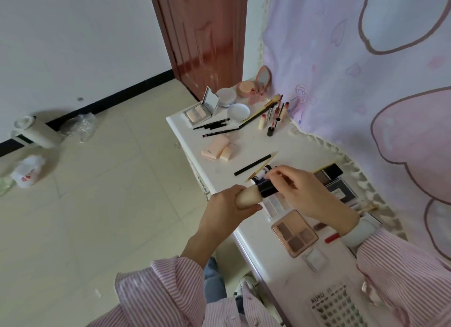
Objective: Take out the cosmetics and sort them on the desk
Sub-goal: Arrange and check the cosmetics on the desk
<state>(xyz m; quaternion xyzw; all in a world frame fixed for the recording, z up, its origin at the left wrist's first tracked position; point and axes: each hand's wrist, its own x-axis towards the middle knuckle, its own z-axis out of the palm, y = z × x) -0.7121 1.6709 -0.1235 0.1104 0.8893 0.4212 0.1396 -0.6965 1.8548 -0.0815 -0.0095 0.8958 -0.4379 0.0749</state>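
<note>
My left hand [225, 206] grips the cream bristle head of a short makeup brush [322, 197] with a black handle, just off the desk's left edge. My right hand [305, 192] hovers over the white desk [246, 146], its fingertips pinching a small white tube with a black cap [261, 174]. Under my right wrist lies a rose-gold eyeshadow palette [294, 232]. A pale palette [274, 204] lies partly hidden below my hands.
Farther back on the desk lie black pencils [212, 125], a pink compact [216, 147], an open mirrored palette [199, 113], white jars [227, 97], lipsticks [275, 114] and a pink mirror [263, 79]. A dark palette [339, 190] lies right. A pink curtain [366, 82] hangs alongside. Bags litter the floor.
</note>
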